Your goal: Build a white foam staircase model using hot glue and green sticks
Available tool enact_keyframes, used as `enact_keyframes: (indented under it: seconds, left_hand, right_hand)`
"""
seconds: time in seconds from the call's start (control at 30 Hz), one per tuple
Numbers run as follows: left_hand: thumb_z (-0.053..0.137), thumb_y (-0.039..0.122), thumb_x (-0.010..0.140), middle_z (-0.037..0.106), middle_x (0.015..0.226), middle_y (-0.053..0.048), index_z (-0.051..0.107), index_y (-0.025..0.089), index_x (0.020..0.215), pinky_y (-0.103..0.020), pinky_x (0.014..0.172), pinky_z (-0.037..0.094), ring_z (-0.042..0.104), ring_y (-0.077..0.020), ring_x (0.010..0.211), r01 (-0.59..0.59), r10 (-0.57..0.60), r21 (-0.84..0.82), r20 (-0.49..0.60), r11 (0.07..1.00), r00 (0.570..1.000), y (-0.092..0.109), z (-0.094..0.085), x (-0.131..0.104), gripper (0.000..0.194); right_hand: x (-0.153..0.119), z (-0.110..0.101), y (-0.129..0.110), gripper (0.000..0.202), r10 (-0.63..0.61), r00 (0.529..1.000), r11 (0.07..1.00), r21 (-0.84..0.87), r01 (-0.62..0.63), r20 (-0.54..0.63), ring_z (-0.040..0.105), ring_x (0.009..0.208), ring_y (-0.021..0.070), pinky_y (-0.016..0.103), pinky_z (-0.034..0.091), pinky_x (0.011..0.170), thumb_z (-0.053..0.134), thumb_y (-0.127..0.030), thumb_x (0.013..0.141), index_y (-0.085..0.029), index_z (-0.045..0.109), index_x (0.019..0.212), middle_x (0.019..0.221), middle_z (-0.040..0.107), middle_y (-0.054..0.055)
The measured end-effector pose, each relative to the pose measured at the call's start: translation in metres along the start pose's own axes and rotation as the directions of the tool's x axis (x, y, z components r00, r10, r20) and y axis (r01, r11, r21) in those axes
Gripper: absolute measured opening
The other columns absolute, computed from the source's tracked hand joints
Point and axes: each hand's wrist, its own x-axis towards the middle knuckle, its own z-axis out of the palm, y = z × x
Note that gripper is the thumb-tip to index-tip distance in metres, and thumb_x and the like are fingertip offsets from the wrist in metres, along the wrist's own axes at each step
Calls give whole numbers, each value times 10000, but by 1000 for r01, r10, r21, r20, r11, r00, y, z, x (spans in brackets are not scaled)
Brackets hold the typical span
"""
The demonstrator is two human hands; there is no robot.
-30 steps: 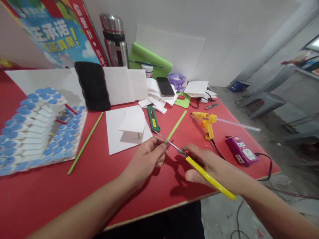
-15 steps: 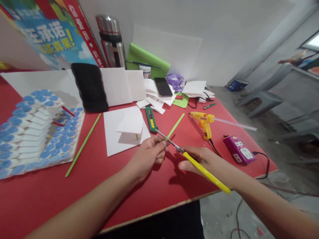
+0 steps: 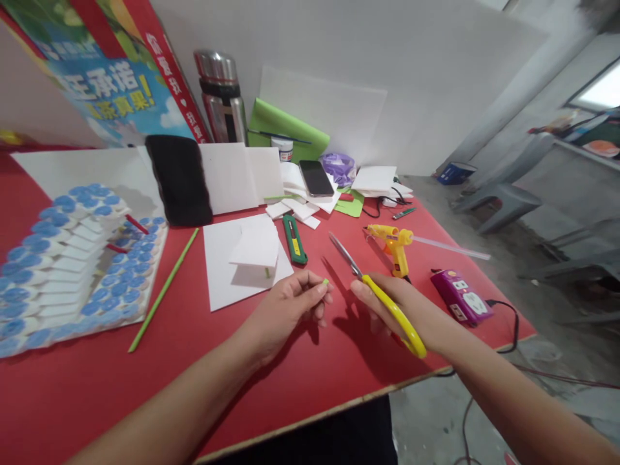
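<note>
Between the thumb and fingertips of my left hand (image 3: 295,300) is a short green stick (image 3: 325,282); only its tip shows. My right hand (image 3: 411,310) grips yellow-handled scissors (image 3: 394,310), whose blades point away and look closed, apart from the stick. Just beyond my left hand lies a green utility knife (image 3: 294,240). To its left, a small white board structure (image 3: 256,242) stands on a white square base (image 3: 217,278). A longer green stick (image 3: 165,287) lies farther left on the red table.
A model staircase with blue discs (image 3: 72,258) fills the left side. A yellow glue gun (image 3: 397,245) and a purple power socket (image 3: 460,297) sit at right. Behind are a black phone-like slab (image 3: 179,181), a thermos (image 3: 223,97), a phone (image 3: 316,178) and white scraps (image 3: 300,210).
The scissors have come away from the green stick and closed. The stick in my left hand is much shorter, and a green strip now shows by the white scraps behind.
</note>
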Motion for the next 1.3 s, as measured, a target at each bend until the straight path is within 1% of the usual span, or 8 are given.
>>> enact_keyframes:
  seconds: [0.07,0.2,0.37,0.5,0.67,0.83,1.07,1.3]
  left_hand:
    - [836,482,819,656,794,-19,641,194,833,-265,652,555,611,-141,709,-14,14,38,-12,999,1000,7,1,-10,349]
    - [898,462,758,615,765,8,710,190,807,-247,705,569,584,-118,719,44,-46,135,12,990,999,26,-4,-34,335]
    - [927,427,731,572,645,29,775,200,822,-195,543,501,474,-75,555,16,-3,121,-110,993,994,44,-43,-58,288]
    - [986,405,636,638,657,5,773,187,760,-148,525,469,535,-76,580,-92,123,109,-331,990,935,47,-80,-62,329]
    - [966,428,662,668,693,-10,789,183,822,-179,547,509,617,-109,611,-102,147,129,-413,986,899,45,-103,-57,342]
    - [905,436,739,692,692,-22,802,204,868,-229,512,490,585,-130,558,-99,259,340,-466,935,846,41,-106,-55,284]
    - [855,322,761,765,799,-53,839,230,803,-239,554,473,631,-175,686,-135,512,641,-449,756,733,40,-95,-56,102]
    - [843,320,786,793,947,-58,837,231,846,-289,781,538,693,-207,880,-158,546,667,-425,728,722,28,-97,-48,108]
  right_hand:
    - [9,0,-6,541,15,996,967,-251,-37,-87,615,594,194,292,383,579,393,-684,1048,-234,527,779,639,627,13]
    - [39,9,-20,524,77,981,742,-647,-174,-176,760,854,316,336,447,665,408,-605,1075,-177,660,909,861,764,158]
    - [76,24,-17,493,136,949,672,-678,-299,-284,778,977,378,383,515,720,423,-507,1086,-84,671,1129,978,778,237]
    - [89,24,-18,346,159,946,687,-656,-311,-283,771,1008,357,380,521,732,426,-311,1065,-79,657,1178,1033,778,233]
    - [80,9,-50,321,85,973,678,-703,-216,-216,747,989,349,361,486,701,514,-367,1030,-125,716,1088,1023,774,193]
    - [83,13,-80,320,-268,915,787,-616,27,-301,697,838,276,321,399,641,482,-387,1057,-174,720,1061,883,757,114]
    - [114,62,-58,316,-566,722,816,-396,421,-398,651,797,207,318,476,743,460,-222,1046,-150,695,1245,1129,726,141]
    - [113,78,-47,318,-649,682,755,-395,523,-338,682,1003,243,331,519,785,467,-185,1042,-148,707,1246,1187,714,157]
